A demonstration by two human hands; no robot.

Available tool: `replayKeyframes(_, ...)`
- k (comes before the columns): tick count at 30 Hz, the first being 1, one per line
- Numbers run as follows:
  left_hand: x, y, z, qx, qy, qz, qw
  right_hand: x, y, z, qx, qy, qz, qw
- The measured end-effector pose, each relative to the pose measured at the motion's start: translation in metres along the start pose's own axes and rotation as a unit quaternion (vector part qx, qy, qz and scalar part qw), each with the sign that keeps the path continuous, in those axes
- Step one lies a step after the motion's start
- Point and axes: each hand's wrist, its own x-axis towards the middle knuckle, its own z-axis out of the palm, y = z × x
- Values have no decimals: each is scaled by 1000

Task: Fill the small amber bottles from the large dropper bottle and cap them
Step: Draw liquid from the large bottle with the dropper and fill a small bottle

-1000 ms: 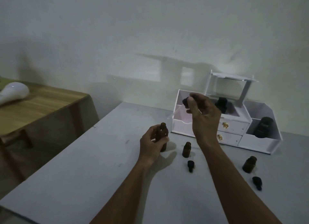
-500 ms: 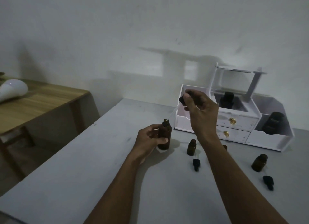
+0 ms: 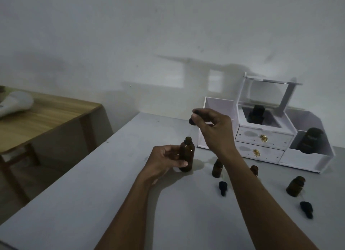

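Head view: my left hand [image 3: 164,162] curls round the large dropper bottle [image 3: 186,156], which stands upright and uncapped on the grey table [image 3: 93,184], well in from its slanting left edge. Most of the room for moving lies on that side and toward me. To the right it is tighter. Three small amber bottles [image 3: 217,168] [image 3: 254,170] [image 3: 295,186] stand open around my right forearm, with two loose black caps [image 3: 223,187] [image 3: 306,209] lying near them. The white organiser [image 3: 270,137] closes off the far right. My right hand [image 3: 214,130] pinches the dropper's black bulb [image 3: 194,117] between thumb and forefinger, above the bottle and just right of its neck. Its glass tube is too faint to make out.

A second ago the bulb was higher and farther right, and my forearm hid the middle small bottle.

Dim light falls on the matte tabletop and the plain wall behind it. Across a gap on the left stands a wooden table [image 3: 46,119] with a white object [image 3: 15,104] on it.
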Motion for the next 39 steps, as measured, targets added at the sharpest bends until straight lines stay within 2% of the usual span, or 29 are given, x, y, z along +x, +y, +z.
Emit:
replayKeyframes(10, 0, 1, 0, 14, 5, -7, 1000, 1, 6, 3, -24, -35, -8, 999)
replayKeyframes(22, -4, 1, -2, 5, -1, 13, 1000, -3, 24, 1, -61, -109, 29, 992)
replayKeyframes(39, -2, 2, 0, 36, 5, 3, 999, -8, 27, 8, -68, -62, 38, 995)
